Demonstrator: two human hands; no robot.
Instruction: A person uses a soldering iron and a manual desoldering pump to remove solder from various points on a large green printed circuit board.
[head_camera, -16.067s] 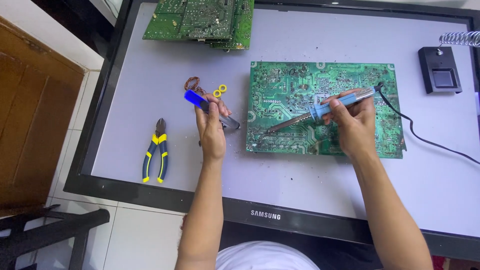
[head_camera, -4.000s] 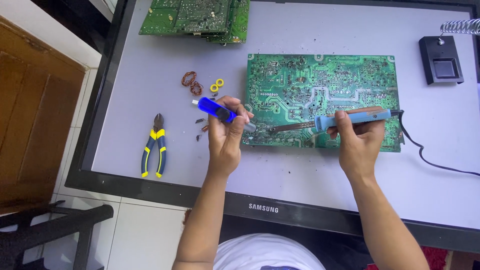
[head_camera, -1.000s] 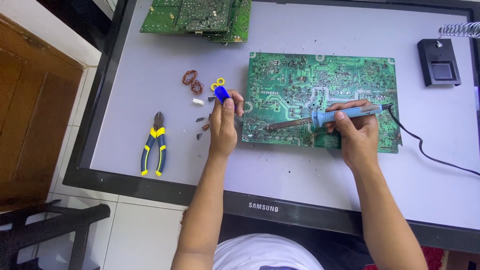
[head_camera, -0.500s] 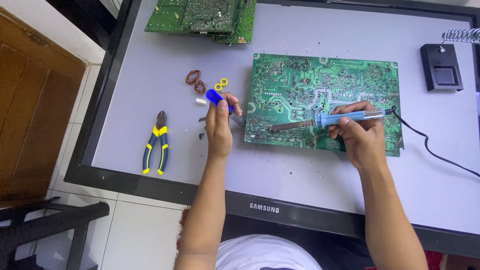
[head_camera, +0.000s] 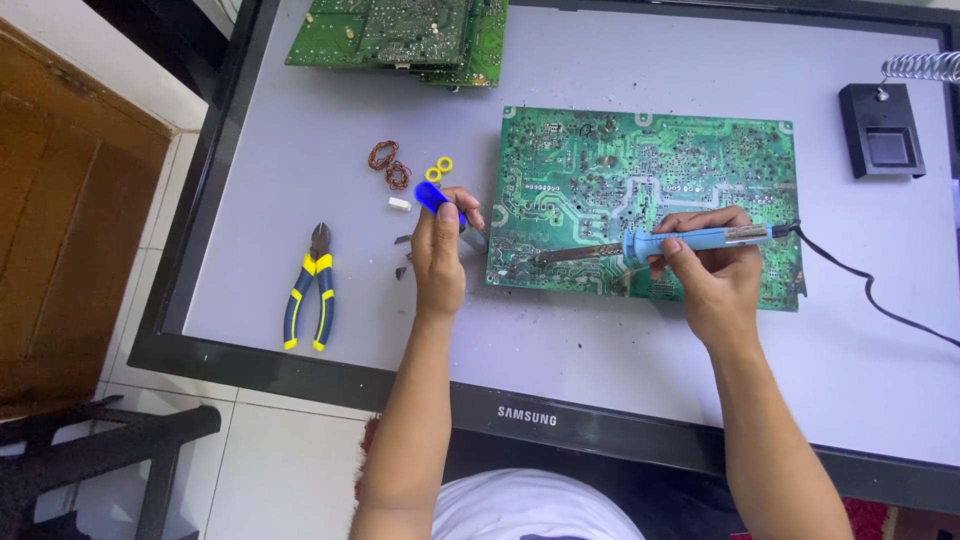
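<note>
1. Right hand (head_camera: 712, 275) is gripping a soldering iron (head_camera: 660, 243) pen-style, centre-right of the frame; blue handle, dark metal shaft pointing left, black cord (head_camera: 880, 300) trailing off to the right edge.
2. Iron tip is sitting on the lower left part of the green circuit board (head_camera: 640, 180).
3. Board is lying flat, solder side up, in the middle of the frame on the table (head_camera: 620, 340); pale traces and many small solder points are showing, with darker scorched-looking spots near the lower edge.
4. Left hand (head_camera: 440, 255) is clenching a blue-handled tool (head_camera: 432, 195) just left of the board's left edge; its working end is mostly hidden by the fingers.
5. Two copper wire coils (head_camera: 390, 165), two yellow rings (head_camera: 439, 169) and a small white part (head_camera: 399, 203) are lying just above the left hand.
6. Blue-and-yellow pliers (head_camera: 310, 290) are lying well apart at lower left.
7. Stacked green boards (head_camera: 400, 35) are sitting at top centre-left.
8. Black iron stand (head_camera: 880, 135) is sitting at upper right.
</note>
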